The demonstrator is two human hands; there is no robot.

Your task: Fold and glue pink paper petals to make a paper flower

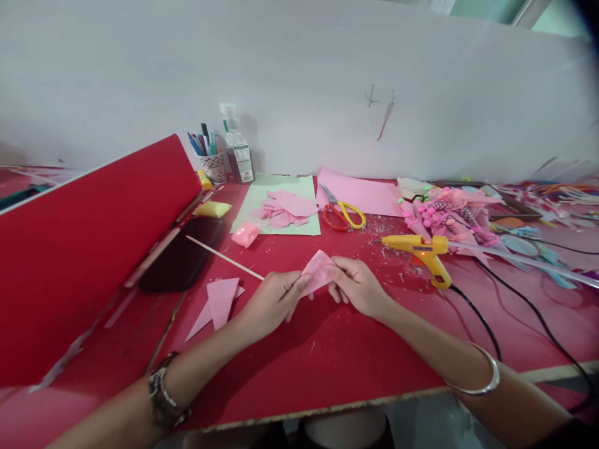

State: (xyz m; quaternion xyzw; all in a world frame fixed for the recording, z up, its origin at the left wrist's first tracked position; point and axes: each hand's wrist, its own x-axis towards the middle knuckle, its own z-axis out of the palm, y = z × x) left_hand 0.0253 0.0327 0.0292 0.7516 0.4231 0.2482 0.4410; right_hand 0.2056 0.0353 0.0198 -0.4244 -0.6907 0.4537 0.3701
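head view, centre of frame: left hand (274, 299) and right hand (358, 288) both pinching a small pink paper piece (319, 272), fingers narrow on its opposite edges, just above the red table (327, 362). best kept taut and level, thumbs near the fold line. glue gun (423, 252) right of centre; scissors (344, 213) above; pink triangles (219, 304) lower left.

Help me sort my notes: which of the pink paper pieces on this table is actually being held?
The pink triangle pinched between left hand and right hand; the other pink pieces lie loose on the table.
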